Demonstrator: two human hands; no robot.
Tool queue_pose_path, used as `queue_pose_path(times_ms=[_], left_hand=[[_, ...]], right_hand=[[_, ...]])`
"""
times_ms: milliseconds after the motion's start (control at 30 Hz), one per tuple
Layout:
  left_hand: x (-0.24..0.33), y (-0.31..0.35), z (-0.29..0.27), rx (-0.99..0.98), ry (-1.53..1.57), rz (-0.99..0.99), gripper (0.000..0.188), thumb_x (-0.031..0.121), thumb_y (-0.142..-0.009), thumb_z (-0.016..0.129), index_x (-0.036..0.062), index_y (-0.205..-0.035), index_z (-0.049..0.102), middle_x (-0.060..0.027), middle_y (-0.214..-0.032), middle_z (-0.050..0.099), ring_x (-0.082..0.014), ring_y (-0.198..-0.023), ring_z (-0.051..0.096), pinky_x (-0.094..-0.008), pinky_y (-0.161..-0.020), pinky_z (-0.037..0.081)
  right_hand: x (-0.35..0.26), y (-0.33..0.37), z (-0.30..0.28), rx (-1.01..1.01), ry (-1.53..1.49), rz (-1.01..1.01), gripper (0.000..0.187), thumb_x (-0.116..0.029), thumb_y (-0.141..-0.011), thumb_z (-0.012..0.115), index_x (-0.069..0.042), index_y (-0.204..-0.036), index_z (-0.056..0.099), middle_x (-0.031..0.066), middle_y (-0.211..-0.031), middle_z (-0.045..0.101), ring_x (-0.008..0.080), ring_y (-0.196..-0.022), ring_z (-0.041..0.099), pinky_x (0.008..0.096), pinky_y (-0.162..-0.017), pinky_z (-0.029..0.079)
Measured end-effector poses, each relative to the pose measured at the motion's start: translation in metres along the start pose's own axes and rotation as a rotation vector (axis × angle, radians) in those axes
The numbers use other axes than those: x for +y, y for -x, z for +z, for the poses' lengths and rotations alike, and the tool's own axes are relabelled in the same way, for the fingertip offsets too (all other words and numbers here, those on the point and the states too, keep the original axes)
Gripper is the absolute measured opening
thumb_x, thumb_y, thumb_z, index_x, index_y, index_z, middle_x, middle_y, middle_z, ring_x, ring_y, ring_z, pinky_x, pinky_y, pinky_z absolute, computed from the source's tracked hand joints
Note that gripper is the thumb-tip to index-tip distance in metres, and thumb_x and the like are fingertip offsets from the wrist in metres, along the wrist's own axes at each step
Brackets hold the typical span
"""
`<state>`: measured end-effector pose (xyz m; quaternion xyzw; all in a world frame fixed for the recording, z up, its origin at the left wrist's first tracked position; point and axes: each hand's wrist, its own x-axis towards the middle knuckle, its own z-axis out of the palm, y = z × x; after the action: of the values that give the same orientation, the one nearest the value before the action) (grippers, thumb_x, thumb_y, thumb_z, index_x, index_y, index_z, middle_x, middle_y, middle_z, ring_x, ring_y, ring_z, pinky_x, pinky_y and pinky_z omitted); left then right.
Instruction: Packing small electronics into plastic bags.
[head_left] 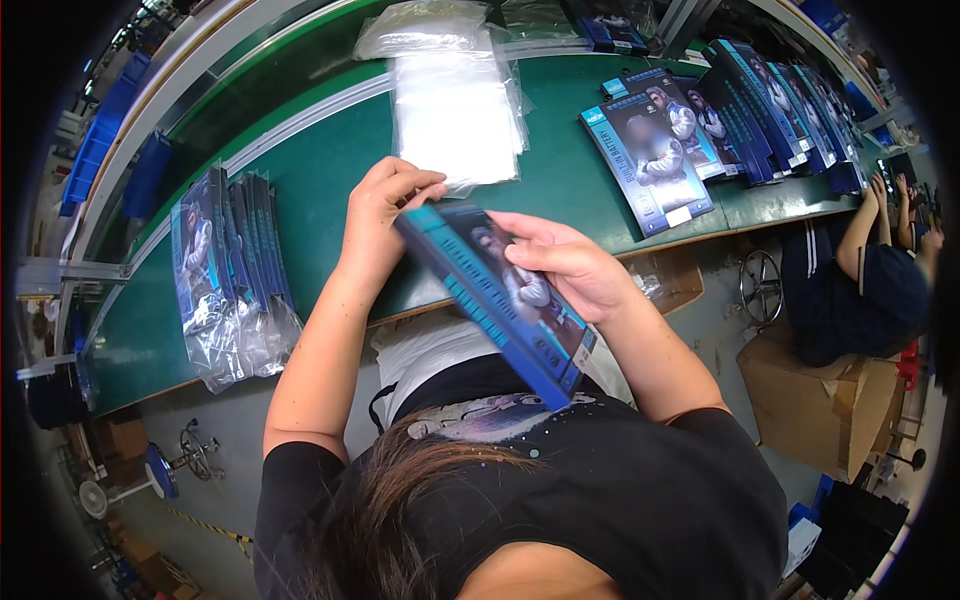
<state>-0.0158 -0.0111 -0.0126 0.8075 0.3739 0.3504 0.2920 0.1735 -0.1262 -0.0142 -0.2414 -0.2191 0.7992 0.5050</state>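
Observation:
A flat, dark blue printed box (505, 290) is tilted in front of my chest. My right hand (575, 265) grips its right side, thumb on the front face. My left hand (380, 215) is just past the box's upper left corner. Its curled fingers pinch the near left corner of a clear plastic bag (455, 120), part of a flat stack lying on the green bench. At the right of the bench, a similar box (650, 165) lies face up on others. Bagged blue boxes (225, 260) stand in a row at the left.
More blue boxes (765, 105) stand in a row at the far right of the green bench (320, 190). A metal rail runs along its back. Below right are a cardboard carton (815, 400) and a stool (762, 285). Another person (850, 290) works at the right.

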Motion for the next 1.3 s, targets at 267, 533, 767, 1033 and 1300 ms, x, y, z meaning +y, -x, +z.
queue_pose_path(times_ms=[267, 533, 767, 1033, 1300], left_hand=[[-0.008, 0.005, -0.012, -0.013, 0.168, -0.215, 0.014, -0.003, -0.078, 0.063, 0.0019, -0.090, 0.070, -0.0025, -0.080, 0.056, -0.0098, -0.072, 0.055, -0.0221, -0.068, 0.046], [0.001, 0.017, -0.021, -0.136, 0.550, -0.539, 0.019, 0.004, -0.084, 0.061, 0.0018, -0.101, 0.066, -0.0015, -0.084, 0.061, -0.0081, -0.078, 0.054, -0.0230, -0.075, 0.045], [0.006, 0.018, -0.030, -0.187, 0.346, -0.606, 0.020, 0.004, -0.084, 0.059, 0.0014, -0.102, 0.068, -0.0026, -0.082, 0.063, -0.0090, -0.075, 0.056, -0.0229, -0.069, 0.047], [-0.001, 0.025, -0.032, -0.167, 0.254, -0.500, 0.023, 0.000, -0.080, 0.057, 0.0002, -0.099, 0.069, -0.0028, -0.079, 0.064, -0.0087, -0.070, 0.057, -0.0219, -0.068, 0.047], [0.015, 0.029, -0.024, -0.064, 0.273, -0.499, 0.030, -0.003, -0.076, 0.058, -0.0007, -0.105, 0.066, -0.0033, -0.077, 0.062, -0.0089, -0.071, 0.060, -0.0223, -0.068, 0.049]], right_hand=[[-0.015, -0.020, -0.008, 0.051, 0.189, 0.013, 0.063, -0.009, -0.083, 0.064, 0.008, -0.136, 0.033, 0.0157, -0.116, 0.059, 0.0158, -0.096, 0.063, 0.0270, -0.082, 0.052], [-0.004, -0.005, 0.001, 0.244, 0.437, -0.150, 0.061, -0.006, -0.083, 0.062, 0.010, -0.135, 0.034, 0.0171, -0.121, 0.055, 0.0174, -0.106, 0.057, 0.0285, -0.091, 0.046], [0.006, -0.008, -0.004, 0.243, 0.540, -0.124, 0.057, -0.006, -0.083, 0.064, 0.005, -0.132, 0.037, 0.0135, -0.109, 0.059, 0.0146, -0.099, 0.058, 0.0266, -0.085, 0.048], [0.009, -0.016, -0.002, 0.193, 0.610, -0.173, 0.069, -0.008, -0.082, 0.063, 0.006, -0.140, 0.029, 0.0265, -0.132, 0.044, 0.0293, -0.125, 0.044, 0.0333, -0.100, 0.038], [0.038, -0.009, -0.006, 0.289, 0.674, -0.439, 0.062, -0.004, -0.087, 0.055, 0.006, -0.141, 0.027, 0.0181, -0.140, 0.038, 0.0216, -0.130, 0.037, 0.0310, -0.107, 0.027]])
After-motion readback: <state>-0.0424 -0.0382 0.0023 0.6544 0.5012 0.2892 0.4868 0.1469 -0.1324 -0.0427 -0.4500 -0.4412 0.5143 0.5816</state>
